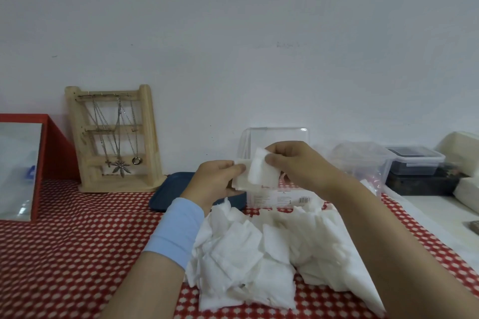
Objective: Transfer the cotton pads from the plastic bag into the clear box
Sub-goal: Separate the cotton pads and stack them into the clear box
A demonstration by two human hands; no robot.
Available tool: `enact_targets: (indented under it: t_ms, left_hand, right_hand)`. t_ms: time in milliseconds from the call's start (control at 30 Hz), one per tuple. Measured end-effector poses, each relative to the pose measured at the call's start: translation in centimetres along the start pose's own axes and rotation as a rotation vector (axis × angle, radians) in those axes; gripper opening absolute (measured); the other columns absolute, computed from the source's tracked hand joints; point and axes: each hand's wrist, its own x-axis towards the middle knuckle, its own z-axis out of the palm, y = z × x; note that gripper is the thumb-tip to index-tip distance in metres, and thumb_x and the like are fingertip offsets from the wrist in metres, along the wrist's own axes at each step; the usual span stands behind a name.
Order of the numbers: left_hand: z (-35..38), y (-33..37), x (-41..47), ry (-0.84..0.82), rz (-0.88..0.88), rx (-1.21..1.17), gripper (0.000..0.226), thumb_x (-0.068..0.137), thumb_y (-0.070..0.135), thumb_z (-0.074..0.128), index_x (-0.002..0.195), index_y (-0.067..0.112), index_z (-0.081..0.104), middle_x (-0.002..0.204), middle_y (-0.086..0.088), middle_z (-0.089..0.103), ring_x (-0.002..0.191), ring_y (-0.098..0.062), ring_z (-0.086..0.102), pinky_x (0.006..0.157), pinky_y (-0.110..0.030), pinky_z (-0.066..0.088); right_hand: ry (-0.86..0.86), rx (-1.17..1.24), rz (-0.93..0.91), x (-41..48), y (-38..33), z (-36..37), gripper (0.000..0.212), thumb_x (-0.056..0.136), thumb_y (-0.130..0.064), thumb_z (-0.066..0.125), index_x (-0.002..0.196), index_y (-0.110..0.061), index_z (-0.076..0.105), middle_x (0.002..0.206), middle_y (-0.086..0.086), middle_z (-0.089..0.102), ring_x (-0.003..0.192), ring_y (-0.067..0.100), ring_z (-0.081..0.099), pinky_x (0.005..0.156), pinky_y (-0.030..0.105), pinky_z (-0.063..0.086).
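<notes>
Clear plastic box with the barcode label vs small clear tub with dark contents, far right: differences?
The clear plastic box has its lid raised; the small clear tub has its lid shut. The box stands on the red dotted cloth; the tub sits on a dark case. Both are transparent plastic.

Both hands (pixel 217 179) (pixel 295 163) pinch seemingly stacked cotton pads (pixel 259 173).

Jewellery stand (pixel 114 127): wooden, upright against the wall, hung with chains.
Tray (pixel 168 189): dark blue, just beside the stand's base.
Cloth (pixel 64 254): red with white dots, spread over the desk.
Lidded tub (pixel 414 163): dark contents, far right.
</notes>
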Motion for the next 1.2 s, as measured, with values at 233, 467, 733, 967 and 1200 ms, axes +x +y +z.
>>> enact_targets:
  t_ms: [233, 467, 733, 967, 1200]
  left_hand:
    - [0.3, 0.4, -0.6, -0.079, -0.034, -0.103, 0.022, 0.095, 0.013, 0.068, 0.112, -0.001, 0.072, 0.102, -0.014, 0.078, 0.092, -0.023, 0.077, 0.071, -0.029, 0.062]
    - [0.7, 0.8, -0.8, -0.146, -0.037, -0.114, 0.024, 0.098, 0.016, 0.064, 0.113, -0.001, 0.072, 0.107, -0.019, 0.076, 0.098, -0.027, 0.076, 0.075, -0.031, 0.063]
    - [0.4, 0.7, -0.9, -0.255, 0.017, 0.032, 0.032, 0.093, 0.004, 0.069, 0.124, 0.004, 0.067, 0.116, -0.01, 0.076, 0.107, -0.023, 0.073, 0.088, -0.029, 0.06]
    - [0.3, 0.8, -0.9, -0.159, 0.041, 0.175, 0.04, 0.085, 0.0, 0.077, 0.12, 0.012, 0.064, 0.107, -0.011, 0.076, 0.096, -0.022, 0.076, 0.084, -0.032, 0.062]
    - [0.2, 1.2, -1.0, -0.114, 0.089, 0.328, 0.043, 0.087, 0.012, 0.078, 0.125, 0.023, 0.061, 0.108, 0.001, 0.075, 0.098, -0.015, 0.074, 0.091, -0.031, 0.059]
  right_hand:
    - [0.15, 0.055, -0.071, 0.1, 0.1, 0.0, 0.01, 0.093, -0.012, 0.071, 0.102, -0.014, 0.075, 0.056, -0.011, 0.059, 0.039, -0.002, 0.048, 0.044, 0.01, 0.038]
    - [0.186, -0.132, -0.113, 1.0, 0.6, 1.2, 0.018, 0.084, -0.021, 0.082, 0.099, -0.026, 0.074, 0.081, -0.004, 0.065, 0.051, 0.0, 0.053, 0.049, 0.012, 0.043]
    - [0.143, -0.285, -0.08, 0.8, 1.0, 0.8, 0.052, 0.086, -0.037, 0.077, 0.135, -0.03, 0.059, 0.122, -0.014, 0.057, 0.089, -0.001, 0.061, 0.061, 0.01, 0.048]
    - [-0.059, -0.109, 0.038, 0.4, 0.8, -0.3, 0.032, 0.087, -0.019, 0.077, 0.118, -0.021, 0.074, 0.096, 0.002, 0.077, 0.088, 0.02, 0.074, 0.083, 0.035, 0.062]
    - [-0.071, -0.042, 0.171, 0.4, 1.2, -0.8, 0.011, 0.089, -0.014, 0.073, 0.099, -0.012, 0.076, 0.091, 0.005, 0.078, 0.077, 0.015, 0.073, 0.076, 0.03, 0.062]
